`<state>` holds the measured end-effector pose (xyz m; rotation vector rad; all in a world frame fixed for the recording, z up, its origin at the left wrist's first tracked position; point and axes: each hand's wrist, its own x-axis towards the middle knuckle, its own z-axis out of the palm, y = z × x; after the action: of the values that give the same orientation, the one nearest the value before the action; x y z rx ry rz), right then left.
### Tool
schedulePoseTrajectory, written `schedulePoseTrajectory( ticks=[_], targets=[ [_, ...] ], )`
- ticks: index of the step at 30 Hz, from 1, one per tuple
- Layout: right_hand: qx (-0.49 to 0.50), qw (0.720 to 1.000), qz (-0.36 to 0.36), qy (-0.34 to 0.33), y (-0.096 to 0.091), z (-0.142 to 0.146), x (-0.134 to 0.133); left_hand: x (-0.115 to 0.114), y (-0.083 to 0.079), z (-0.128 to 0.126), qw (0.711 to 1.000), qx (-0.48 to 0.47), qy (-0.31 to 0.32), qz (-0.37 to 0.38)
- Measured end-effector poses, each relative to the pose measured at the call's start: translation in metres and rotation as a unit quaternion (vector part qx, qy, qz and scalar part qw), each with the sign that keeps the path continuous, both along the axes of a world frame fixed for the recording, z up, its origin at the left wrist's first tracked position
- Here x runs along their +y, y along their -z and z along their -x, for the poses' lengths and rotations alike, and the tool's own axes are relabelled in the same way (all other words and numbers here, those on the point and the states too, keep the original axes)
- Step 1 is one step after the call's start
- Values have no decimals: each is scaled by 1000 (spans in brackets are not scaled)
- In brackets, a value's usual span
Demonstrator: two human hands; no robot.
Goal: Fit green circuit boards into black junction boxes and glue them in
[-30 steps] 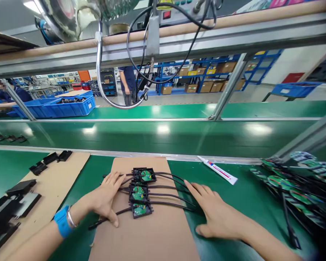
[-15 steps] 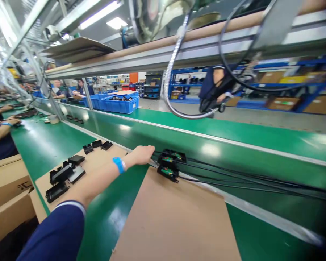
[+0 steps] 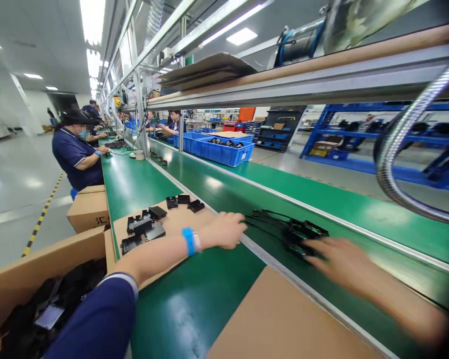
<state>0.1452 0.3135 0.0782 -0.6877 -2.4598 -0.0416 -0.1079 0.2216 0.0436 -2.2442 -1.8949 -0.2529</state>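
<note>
My left hand, with a blue wristband, is closed on thin black cables beside the metal rail. These run right to a cluster of black plastic housings lying over the sunken green belt. Green circuit boards show inside the housings, though motion blurs them. From the right, my right hand reaches to the cluster, its fingers apart at the near edge. Blur hides how firmly they touch. More black housings lie left of my left forearm on a cardboard sheet.
Another cardboard sheet lies in front of me. An open carton holding black parts stands at lower left. Blue bins sit across the belt. A metal hose hangs at right. A co-worker works further up the bench.
The view has swung left. The housings have moved off the front cardboard sheet onto the belt, and my right hand has come into view beside them. My left hand remains closed on the cables.
</note>
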Motion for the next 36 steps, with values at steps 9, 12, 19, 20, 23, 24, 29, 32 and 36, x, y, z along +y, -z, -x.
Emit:
schedulePoseTrajectory(
  ticks=[9, 12, 19, 20, 23, 24, 29, 32, 36],
  targets=[
    [-123, 969, 114, -183, 44, 343, -134, -220, 56, 159, 935, -112, -283, -181],
    [-141, 969, 144, -146, 60, 380, -137, -224, 85, 162, 928, -156, -262, -213],
    [-160, 968, 164, -99, 77, 347, -87, -221, 105, 156, 929, -197, -124, -288],
    [-159, 969, 164, -95, 78, 335, -79, -223, 107, 154, 932, -193, -92, -293],
    [-161, 971, 157, -85, 79, 302, -65, -225, 108, 140, 946, -177, 26, -270],
    [-161, 972, 151, -84, 79, 295, -66, -225, 107, 135, 951, -171, 66, -250],
    [-179, 957, 130, -186, 80, 296, -105, -219, 91, 117, 959, -172, 163, -153],
    [-199, 938, 140, -246, 81, 306, -125, -227, 80, 115, 961, -214, 128, -120],
    [-190, 942, 139, -239, 81, 304, -125, -245, 74, 114, 954, -269, -10, -130]
  ],
)
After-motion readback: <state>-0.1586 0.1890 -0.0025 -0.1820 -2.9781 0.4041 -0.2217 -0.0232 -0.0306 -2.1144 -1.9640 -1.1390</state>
